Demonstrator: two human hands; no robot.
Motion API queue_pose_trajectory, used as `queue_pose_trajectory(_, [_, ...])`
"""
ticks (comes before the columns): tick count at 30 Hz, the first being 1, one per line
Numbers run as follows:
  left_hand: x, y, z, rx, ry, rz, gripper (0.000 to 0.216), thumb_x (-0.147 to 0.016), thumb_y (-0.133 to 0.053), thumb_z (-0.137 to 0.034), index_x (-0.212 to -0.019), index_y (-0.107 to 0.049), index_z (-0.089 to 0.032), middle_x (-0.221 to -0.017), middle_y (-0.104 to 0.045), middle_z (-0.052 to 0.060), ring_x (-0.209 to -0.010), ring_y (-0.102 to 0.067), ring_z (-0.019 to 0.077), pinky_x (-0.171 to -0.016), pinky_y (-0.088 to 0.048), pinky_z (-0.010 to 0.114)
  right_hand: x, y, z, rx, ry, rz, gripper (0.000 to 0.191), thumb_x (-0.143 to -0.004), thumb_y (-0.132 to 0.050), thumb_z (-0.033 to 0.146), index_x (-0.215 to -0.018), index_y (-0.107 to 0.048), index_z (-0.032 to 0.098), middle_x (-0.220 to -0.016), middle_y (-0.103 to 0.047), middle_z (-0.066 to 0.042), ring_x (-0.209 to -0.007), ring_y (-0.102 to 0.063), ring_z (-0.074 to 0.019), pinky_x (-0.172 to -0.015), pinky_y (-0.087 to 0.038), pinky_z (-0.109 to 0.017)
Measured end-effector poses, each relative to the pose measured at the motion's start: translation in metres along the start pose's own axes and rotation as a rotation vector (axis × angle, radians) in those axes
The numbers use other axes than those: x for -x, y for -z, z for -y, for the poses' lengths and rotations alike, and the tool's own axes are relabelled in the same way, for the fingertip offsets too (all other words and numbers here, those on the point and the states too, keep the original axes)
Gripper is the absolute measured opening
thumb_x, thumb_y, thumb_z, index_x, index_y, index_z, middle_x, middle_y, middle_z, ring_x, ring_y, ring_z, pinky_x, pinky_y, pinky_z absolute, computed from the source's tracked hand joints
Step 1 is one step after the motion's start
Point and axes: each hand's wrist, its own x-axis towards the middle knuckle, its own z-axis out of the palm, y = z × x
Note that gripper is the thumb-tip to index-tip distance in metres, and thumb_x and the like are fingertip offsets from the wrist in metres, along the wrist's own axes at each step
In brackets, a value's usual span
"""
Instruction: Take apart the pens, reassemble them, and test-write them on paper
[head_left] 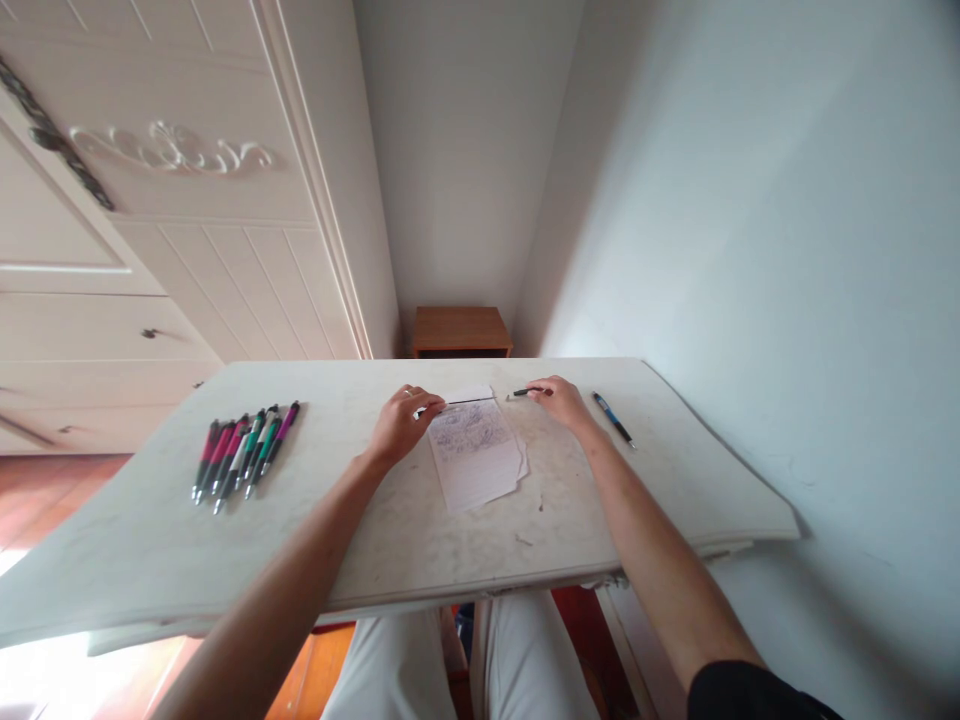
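Note:
Between the fingertips of my left hand (401,425) is a thin, dark pen refill (472,401), pointing right across the top of the scribbled paper (472,475). My right hand (559,400) pinches a short dark pen barrel part (527,392), its end facing left toward the refill. A gap separates the two pieces. A tiny light piece (508,398) shows just left of the barrel part; whether it touches it I cannot tell. To the right of my right hand lies a blue and black pen (613,419).
Several pink, green, white and purple pens (244,450) lie in a group on the left of the white table (337,560). A wall (787,250) borders the right side and a white cabinet (225,250) the left. Behind the table stands a small brown wooden stand (461,328).

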Motion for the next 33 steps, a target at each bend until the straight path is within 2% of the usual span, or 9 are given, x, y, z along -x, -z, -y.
queue_pose_trajectory(5, [0.001, -0.001, 0.003, -0.004, -0.004, 0.016, 0.019, -0.089, -0.054, -0.028, -0.086, -0.07, -0.02, -0.084, -0.072, 0.003, -0.082, -0.058, 0.0179, -0.08, -0.046, 0.031, 0.004, -0.003, 0.0, 0.079, 0.052, 0.082, 0.02, -0.077, -0.066, 0.022, -0.095, -0.076, 0.019, -0.089, -0.068, -0.008, -0.075, -0.061, -0.0179, -0.077, -0.047, -0.031])
queue_pose_trajectory(9, [0.001, -0.001, 0.002, -0.013, 0.008, 0.031, 0.02, -0.09, -0.054, -0.03, -0.086, -0.071, -0.02, -0.085, -0.072, 0.003, -0.083, -0.058, 0.0183, -0.08, -0.046, 0.031, 0.003, -0.005, -0.003, 0.073, 0.031, 0.066, 0.02, -0.076, -0.069, 0.025, -0.094, -0.075, 0.019, -0.089, -0.067, -0.008, -0.074, -0.06, -0.0172, -0.077, -0.048, -0.031])
queue_pose_trajectory(12, [0.001, -0.001, 0.001, -0.011, 0.008, 0.027, 0.02, -0.09, -0.054, -0.03, -0.086, -0.071, -0.02, -0.085, -0.071, 0.003, -0.083, -0.058, 0.0184, -0.081, -0.046, 0.031, 0.001, -0.006, 0.001, 0.018, 0.038, -0.016, 0.024, -0.079, -0.064, 0.029, -0.099, -0.072, 0.017, -0.09, -0.066, -0.008, -0.073, -0.059, -0.0169, -0.078, -0.049, -0.032])
queue_pose_trajectory(16, [0.0, -0.001, 0.001, 0.001, 0.002, 0.016, 0.018, -0.089, -0.055, -0.029, -0.086, -0.071, -0.02, -0.084, -0.071, 0.003, -0.083, -0.058, 0.0181, -0.079, -0.046, 0.031, 0.003, -0.006, 0.021, -0.092, 0.135, -0.172, 0.031, -0.086, -0.057, 0.035, -0.109, -0.066, 0.016, -0.095, -0.064, -0.008, -0.077, -0.059, -0.0171, -0.078, -0.05, -0.033])
queue_pose_trajectory(19, [0.0, -0.002, 0.002, 0.005, -0.001, 0.012, 0.018, -0.089, -0.056, -0.029, -0.087, -0.071, -0.02, -0.085, -0.072, 0.003, -0.083, -0.059, 0.0179, -0.079, -0.046, 0.031, 0.01, -0.007, 0.042, -0.192, 0.246, -0.065, 0.03, -0.088, -0.057, 0.039, -0.107, -0.067, 0.019, -0.096, -0.064, -0.007, -0.08, -0.06, -0.0165, -0.077, -0.05, -0.031])
queue_pose_trajectory(23, [0.001, -0.002, 0.002, 0.008, -0.006, 0.011, 0.018, -0.089, -0.056, -0.031, -0.087, -0.072, -0.021, -0.086, -0.072, 0.003, -0.084, -0.059, 0.0181, -0.08, -0.047, 0.032, 0.018, -0.013, 0.058, -0.224, 0.373, 0.112, 0.028, -0.082, -0.066, 0.04, -0.102, -0.069, 0.021, -0.1, -0.061, -0.008, -0.09, -0.059, -0.0182, -0.079, -0.049, -0.031])
queue_pose_trajectory(33, [0.0, -0.003, 0.0, 0.023, -0.041, 0.051, 0.022, -0.089, -0.056, -0.036, -0.087, -0.073, -0.022, -0.086, -0.072, 0.004, -0.083, -0.06, 0.0182, -0.08, -0.048, 0.032, 0.018, -0.021, 0.056, -0.235, 0.393, 0.158, 0.008, -0.081, -0.066, 0.023, -0.087, -0.071, 0.021, -0.094, -0.058, -0.005, -0.091, -0.058, -0.0165, -0.084, -0.047, -0.029])
